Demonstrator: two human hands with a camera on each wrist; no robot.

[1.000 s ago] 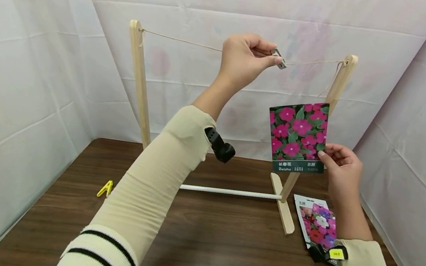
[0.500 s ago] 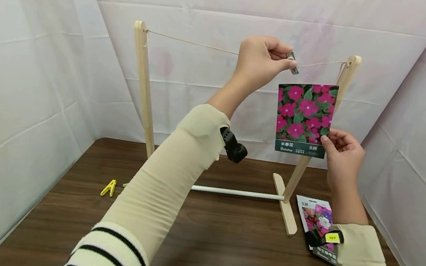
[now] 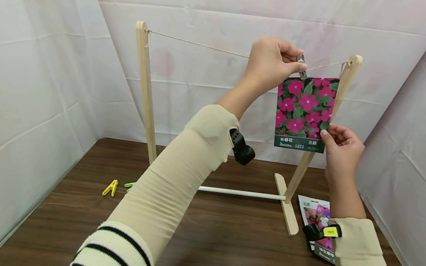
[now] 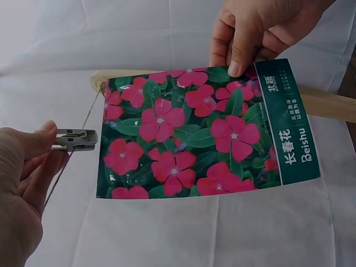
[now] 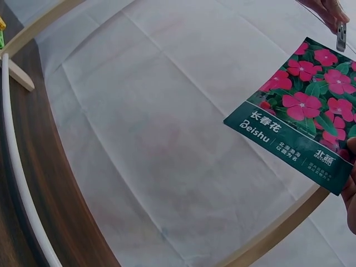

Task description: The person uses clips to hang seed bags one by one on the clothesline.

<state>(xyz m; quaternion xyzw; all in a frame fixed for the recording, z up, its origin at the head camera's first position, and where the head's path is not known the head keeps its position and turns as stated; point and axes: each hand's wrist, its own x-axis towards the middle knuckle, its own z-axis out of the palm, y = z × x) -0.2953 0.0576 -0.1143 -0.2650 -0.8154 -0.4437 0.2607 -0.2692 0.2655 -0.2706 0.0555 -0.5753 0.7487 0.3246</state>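
Note:
My left hand (image 3: 272, 63) pinches a small grey clothespin (image 4: 75, 139) between thumb and fingers, up at the thin string (image 3: 198, 43). In the left wrist view the string passes by the clothespin. My right hand (image 3: 344, 151) grips a seed packet (image 3: 304, 108) by its right edge, thumb on the front. Pink flowers and a dark green label band cover the packet. It hangs upright under the string, its top edge close to the clothespin's tip; the left wrist view shows a small gap between them.
Wooden posts (image 3: 144, 94) hold the string, with a white bar (image 3: 241, 193) low between them. A yellow clothespin (image 3: 110, 187) and a green clothespin (image 3: 129, 184) lie on the brown table (image 3: 219, 255). More seed packets (image 3: 311, 209) lie at the right, partly under my right forearm.
My right hand has raised the seed packet toward the string and straightened it. My left hand has moved right along the string with the clothespin, which is now close to the packet's top edge.

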